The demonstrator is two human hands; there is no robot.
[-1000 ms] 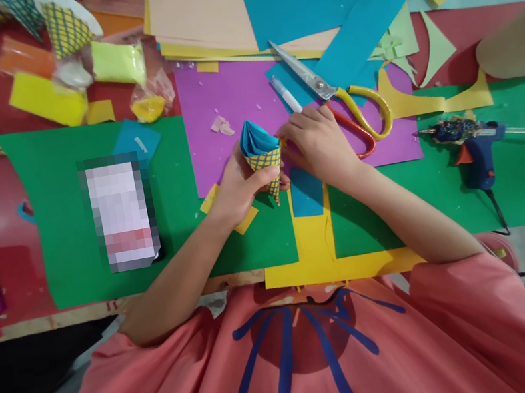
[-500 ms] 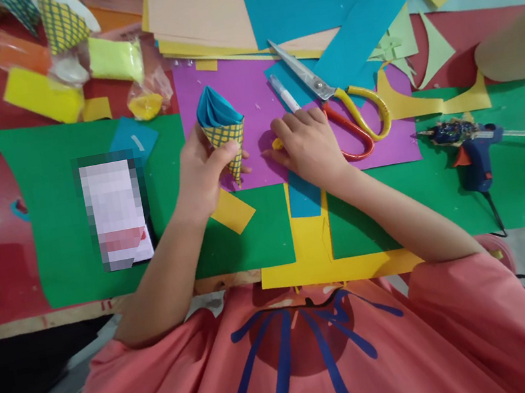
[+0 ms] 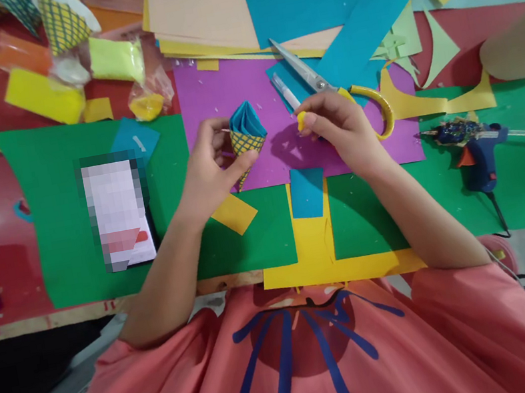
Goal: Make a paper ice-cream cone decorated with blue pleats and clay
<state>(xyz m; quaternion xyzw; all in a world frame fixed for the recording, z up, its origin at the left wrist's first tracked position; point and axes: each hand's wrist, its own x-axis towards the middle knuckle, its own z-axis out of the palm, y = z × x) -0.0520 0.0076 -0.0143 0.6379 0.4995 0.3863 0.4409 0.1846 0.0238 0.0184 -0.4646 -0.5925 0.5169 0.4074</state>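
My left hand [image 3: 209, 168] grips a small cone [image 3: 246, 148] with a yellow and green grid pattern, its tip down, and folded blue paper [image 3: 246, 119] stands out of its top. To the right, my right hand [image 3: 342, 128] pinches a small yellow piece [image 3: 301, 122] between thumb and fingers above the purple sheet [image 3: 223, 88]. Scissors [image 3: 318, 83] with a yellow handle lie behind my right hand, which hides part of them. Beside their blades is a white-capped pen [image 3: 285, 91].
A glue gun [image 3: 479, 155] rests on the green sheet [image 3: 382, 216] at the right. At the left lies a phone [image 3: 142, 245] with a blurred screen. Packets of clay [image 3: 44, 96] sit at the back left, paper sheets [image 3: 197, 11] at the back middle.
My right hand has lifted off the purple sheet and moved right with the yellow piece. My left hand has shifted the cone a little to the right and towards me.
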